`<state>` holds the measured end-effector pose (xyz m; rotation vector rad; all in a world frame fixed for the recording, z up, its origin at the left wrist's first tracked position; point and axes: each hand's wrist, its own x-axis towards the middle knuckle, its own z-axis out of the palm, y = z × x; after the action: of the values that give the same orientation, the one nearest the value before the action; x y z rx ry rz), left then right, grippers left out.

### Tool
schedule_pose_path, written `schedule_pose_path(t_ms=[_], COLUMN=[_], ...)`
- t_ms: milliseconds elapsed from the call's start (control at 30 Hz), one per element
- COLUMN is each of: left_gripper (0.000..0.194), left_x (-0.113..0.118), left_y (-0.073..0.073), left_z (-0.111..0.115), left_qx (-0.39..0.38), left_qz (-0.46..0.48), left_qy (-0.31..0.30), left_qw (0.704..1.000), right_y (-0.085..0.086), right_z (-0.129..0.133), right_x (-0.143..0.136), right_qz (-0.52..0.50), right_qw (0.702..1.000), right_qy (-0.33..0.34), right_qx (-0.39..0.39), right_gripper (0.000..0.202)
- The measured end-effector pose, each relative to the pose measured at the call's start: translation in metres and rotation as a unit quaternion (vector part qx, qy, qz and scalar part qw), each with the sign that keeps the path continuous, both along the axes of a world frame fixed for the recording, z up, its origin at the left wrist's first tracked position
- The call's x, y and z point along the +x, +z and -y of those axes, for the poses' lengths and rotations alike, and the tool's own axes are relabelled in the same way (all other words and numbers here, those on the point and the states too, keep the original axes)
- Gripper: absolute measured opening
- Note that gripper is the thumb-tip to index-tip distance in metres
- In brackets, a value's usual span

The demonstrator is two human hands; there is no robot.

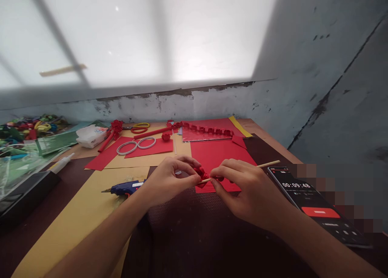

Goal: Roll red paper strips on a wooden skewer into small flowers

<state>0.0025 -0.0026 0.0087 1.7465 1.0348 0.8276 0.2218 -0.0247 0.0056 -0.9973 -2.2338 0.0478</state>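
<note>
My left hand [172,177] pinches a small curled red paper flower [201,172] between its thumb and fingers, above the front of the table. A thin wooden stick [269,164] lies in the grip of my right hand [244,185]. Its near end touches the paper flower, and its other end sticks out to the right past my knuckles. Fingers of both hands cover part of the flower. Beneath and behind my hands lie red paper sheets [222,152]. Left of my left wrist rests a blue hot glue gun [125,187].
At the right lies a phone [315,205] showing a running timer. Two tape rings [127,148], scissors [140,127], a finished red paper flower [116,126] on a stem and a curled red strip [209,130] lie farther back. Colourful scraps [33,128] fill the left corner.
</note>
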Motion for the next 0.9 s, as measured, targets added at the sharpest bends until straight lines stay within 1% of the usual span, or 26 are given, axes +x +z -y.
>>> schedule_pose_path(t_ms=[233,467,733,900], left_gripper=[0.012,0.012,0.012,0.012], left_x=[0.0004,0.0017,-0.0002,0.0007], left_y=[0.0007,0.0021,-0.0024,-0.0018], left_z=[0.0002,0.0013,0.0003,-0.0001], left_qx=[-0.017,-0.028,-0.019,-0.012], left_qz=[0.023,0.025,0.036,0.025], left_qy=[0.000,0.016,0.019,0.022], left_qw=[1.000,0.999,0.999,0.999], right_y=[0.0006,-0.0006,-0.0001,0.0010], right_z=[0.0003,0.0009,0.0023,0.0025], right_x=[0.0000,0.0008,0.0017,0.0014], right_qz=[0.000,0.006,0.011,0.013], right_qw=[1.000,1.000,1.000,1.000], right_qy=[0.001,-0.005,-0.004,-0.001], right_qx=[0.005,0.003,0.001,0.002], right_gripper=[0.014,0.015,0.015,0.015])
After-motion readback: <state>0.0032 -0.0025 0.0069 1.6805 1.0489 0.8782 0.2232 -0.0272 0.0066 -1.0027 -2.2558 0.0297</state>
